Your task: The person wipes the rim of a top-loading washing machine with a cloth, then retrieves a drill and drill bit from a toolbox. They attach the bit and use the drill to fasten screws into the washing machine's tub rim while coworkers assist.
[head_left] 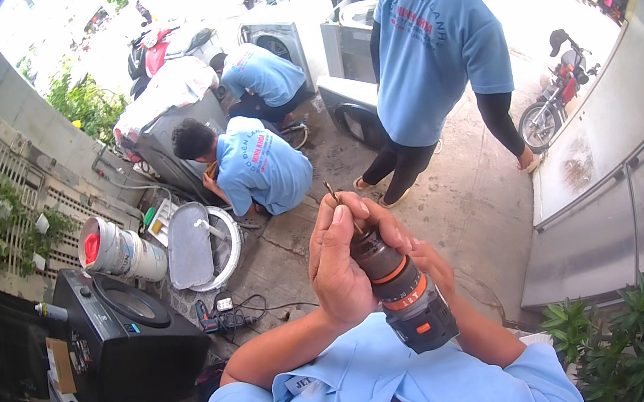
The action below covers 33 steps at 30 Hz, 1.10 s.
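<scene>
A cordless drill with a black body and orange rings is held up close to my chest, its chuck tilted up and away from me. A thin metal drill bit sticks out of the chuck end. With thumb and fingers closed, my left hand pinches this bit just above the chuck. My right hand lies along the far right side of the drill, its fingers bent around the chuck end. The drill's body hides much of that hand, and the handle is out of sight.
Two co-workers in blue shirts crouch by a grey appliance at the left; another person stands ahead. A black washing machine stands near left. A corded power tool lies on the floor near white buckets and a round white part. Plants stand right.
</scene>
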Each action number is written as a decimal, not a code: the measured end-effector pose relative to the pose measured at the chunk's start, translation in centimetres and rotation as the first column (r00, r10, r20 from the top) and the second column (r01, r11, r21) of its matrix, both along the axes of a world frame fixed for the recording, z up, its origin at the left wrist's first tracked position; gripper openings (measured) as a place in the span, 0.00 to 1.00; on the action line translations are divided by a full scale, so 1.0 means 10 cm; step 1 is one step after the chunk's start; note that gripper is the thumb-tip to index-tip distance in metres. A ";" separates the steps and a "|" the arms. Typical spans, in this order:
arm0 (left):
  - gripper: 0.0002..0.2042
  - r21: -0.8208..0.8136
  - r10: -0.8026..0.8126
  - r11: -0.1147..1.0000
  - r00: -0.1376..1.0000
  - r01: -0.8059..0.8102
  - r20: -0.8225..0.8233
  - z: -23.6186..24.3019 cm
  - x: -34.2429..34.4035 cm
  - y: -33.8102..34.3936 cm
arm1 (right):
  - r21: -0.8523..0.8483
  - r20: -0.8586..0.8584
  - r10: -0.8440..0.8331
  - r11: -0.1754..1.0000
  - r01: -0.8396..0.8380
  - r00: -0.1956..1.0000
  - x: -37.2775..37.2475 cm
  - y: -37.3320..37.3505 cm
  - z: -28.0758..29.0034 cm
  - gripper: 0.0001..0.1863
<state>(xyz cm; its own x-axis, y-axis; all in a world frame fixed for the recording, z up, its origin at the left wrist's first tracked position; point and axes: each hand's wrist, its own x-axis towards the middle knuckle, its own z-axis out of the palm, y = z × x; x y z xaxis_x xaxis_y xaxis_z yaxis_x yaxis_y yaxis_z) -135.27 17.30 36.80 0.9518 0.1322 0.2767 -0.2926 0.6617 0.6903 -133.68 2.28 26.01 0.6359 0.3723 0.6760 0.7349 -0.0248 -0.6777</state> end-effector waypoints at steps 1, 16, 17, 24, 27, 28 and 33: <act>0.11 -0.004 -0.024 1.000 1.000 0.024 0.012 0.00 0.05 -0.06 | -0.013 0.000 -0.026 1.000 0.026 1.000 0.02 -0.07 -0.01 0.17; 0.35 0.038 -0.231 0.973 0.973 0.230 0.024 -0.18 1.20 0.07 | -0.021 0.106 -0.248 0.968 0.251 0.963 0.91 0.06 -0.12 0.18; 0.35 0.040 -0.230 0.973 0.973 0.229 0.025 -0.21 1.31 0.15 | -0.020 0.120 -0.250 0.967 0.254 0.961 1.03 0.15 -0.14 0.18; 0.33 0.024 -0.333 0.942 0.940 0.335 -0.071 -0.36 2.13 0.74 | 0.053 -0.369 -0.206 0.969 0.242 0.906 1.69 0.68 -0.38 0.19; 0.28 0.060 -0.424 0.900 0.899 0.432 -0.111 -0.31 2.47 0.88 | 0.109 -0.658 -0.146 0.952 0.285 0.739 1.90 0.69 -0.64 0.20; 0.27 0.088 -0.453 0.882 0.885 0.462 -0.109 -0.32 2.57 0.90 | 0.106 -0.676 -0.153 0.948 0.301 0.721 1.95 0.68 -0.66 0.20; 0.22 0.003 -0.477 0.876 0.869 0.482 -0.131 -0.46 3.01 0.57 | 0.068 -0.639 -0.249 0.924 0.376 0.728 2.28 0.44 -0.65 0.19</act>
<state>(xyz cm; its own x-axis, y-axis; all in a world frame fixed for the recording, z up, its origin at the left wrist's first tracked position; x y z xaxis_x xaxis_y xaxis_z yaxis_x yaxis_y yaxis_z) -105.19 23.03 32.20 0.9220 -0.3568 0.1501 0.1428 0.6741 0.7247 -110.84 6.66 19.55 0.9905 -0.0104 0.1368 0.1367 -0.0098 -0.9906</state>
